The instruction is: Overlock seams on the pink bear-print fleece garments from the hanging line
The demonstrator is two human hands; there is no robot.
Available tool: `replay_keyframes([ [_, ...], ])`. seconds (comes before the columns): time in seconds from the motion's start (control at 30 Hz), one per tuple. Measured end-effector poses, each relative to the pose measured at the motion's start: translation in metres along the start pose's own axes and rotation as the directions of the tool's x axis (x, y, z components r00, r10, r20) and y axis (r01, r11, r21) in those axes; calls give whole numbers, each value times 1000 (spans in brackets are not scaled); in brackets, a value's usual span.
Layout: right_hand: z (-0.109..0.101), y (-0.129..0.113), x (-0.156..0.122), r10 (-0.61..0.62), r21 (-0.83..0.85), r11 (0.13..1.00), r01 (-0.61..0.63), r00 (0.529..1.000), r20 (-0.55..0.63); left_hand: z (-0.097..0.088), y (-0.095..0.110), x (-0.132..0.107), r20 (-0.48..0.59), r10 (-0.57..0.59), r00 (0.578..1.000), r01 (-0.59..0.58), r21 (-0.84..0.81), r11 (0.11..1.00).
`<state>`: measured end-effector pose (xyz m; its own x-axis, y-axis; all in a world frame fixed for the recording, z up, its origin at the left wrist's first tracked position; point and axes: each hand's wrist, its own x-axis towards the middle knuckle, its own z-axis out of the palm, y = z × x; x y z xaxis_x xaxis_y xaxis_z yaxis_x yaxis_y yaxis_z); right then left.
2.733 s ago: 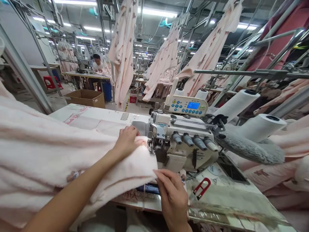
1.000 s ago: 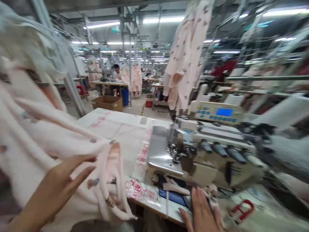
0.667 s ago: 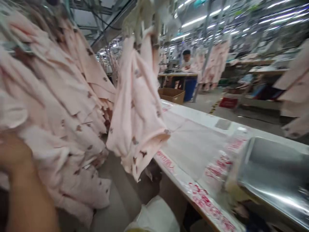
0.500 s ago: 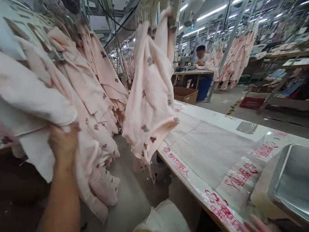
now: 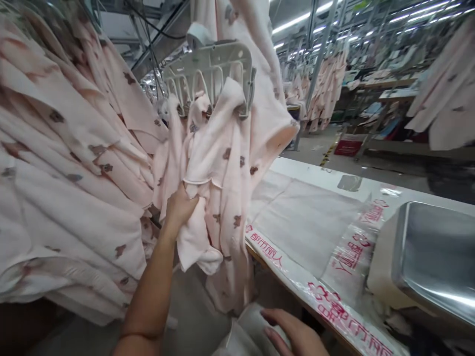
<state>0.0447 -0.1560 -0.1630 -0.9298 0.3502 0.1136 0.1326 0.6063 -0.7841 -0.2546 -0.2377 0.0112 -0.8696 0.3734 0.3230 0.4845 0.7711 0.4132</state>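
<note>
Your left hand (image 5: 181,205), at the centre of the frame, is clamped on a pale pink fleece garment (image 5: 230,183); the thumb presses on the cloth just below a hemmed edge, and the remaining fingers are largely hidden in the folds. The garment, printed with small brown bear-like motifs, hangs in the centre of the frame beneath an off-white slotted plastic hanger (image 5: 213,57), its lower folds dropping beside the near edge of the worktable. A second pink fleece piece (image 5: 260,59) hangs behind the hanger in the upper centre, its open tubular end turned toward the right. Your right hand (image 5: 293,331) enters at the bottom centre, partly cut by the frame; its visible digits stand apart, next to a whitish cloth-like form (image 5: 248,329), and you cannot tell from this view whether they touch it. A dense row of printed pink garments (image 5: 74,163) fills the left of the frame. On the right, the white worktable (image 5: 297,165) slants toward the lower right corner, overlaid with clear plastic sheeting (image 5: 349,257) bearing red lettering. A shiny metal machine plate (image 5: 438,252) stands at the right edge. Farther back, you see a red box (image 5: 349,144) on the floor and more pink garments (image 5: 328,91) hanging at upper right.
</note>
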Motion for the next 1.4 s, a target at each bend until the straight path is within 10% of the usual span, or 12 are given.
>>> replay_keyframes([
  [0.23,94,-6,60,85,29,996,-82,989,-118,-10,34,-29,59,174,983,-164,-148,975],
  [0.4,55,-20,45,-9,180,983,39,986,-166,-18,18,-71,2,566,825,-517,-403,755],
  [0.47,6,-44,30,-32,326,938,121,964,-264,-24,28,-92,47,745,666,-661,-426,618],
  [0.57,-73,-88,11,37,564,789,243,898,-439,-35,72,-109,179,944,278,-775,-539,330],
  [0.6,-94,-99,5,64,592,752,289,863,-501,-40,91,-109,148,958,246,-769,-571,286],
  [0.73,-129,-102,-23,19,384,910,157,909,-417,-69,164,-91,-200,874,442,-756,-608,243],
  [0.87,-118,-55,-67,85,-34,994,-99,952,-293,-80,196,-79,-289,871,396,-878,-398,267],
  [1.0,-121,-32,-110,222,-118,947,-298,874,-432,-51,191,-70,-24,911,412,-899,-175,402],
  [1.1,-145,-45,-118,310,-50,933,-356,867,-391,-24,193,-50,130,852,508,-735,-451,507],
  [1.27,-188,-55,-98,179,-162,907,-389,704,-687,16,228,-56,-187,698,691,-578,-723,378],
  [1.33,-194,-48,-90,109,-226,870,-439,618,-779,34,238,-91,-296,740,604,-700,-641,315],
  [1.4,-194,-41,-85,94,-246,823,-512,550,-830,53,244,-133,-233,901,366,-808,-560,183],
])
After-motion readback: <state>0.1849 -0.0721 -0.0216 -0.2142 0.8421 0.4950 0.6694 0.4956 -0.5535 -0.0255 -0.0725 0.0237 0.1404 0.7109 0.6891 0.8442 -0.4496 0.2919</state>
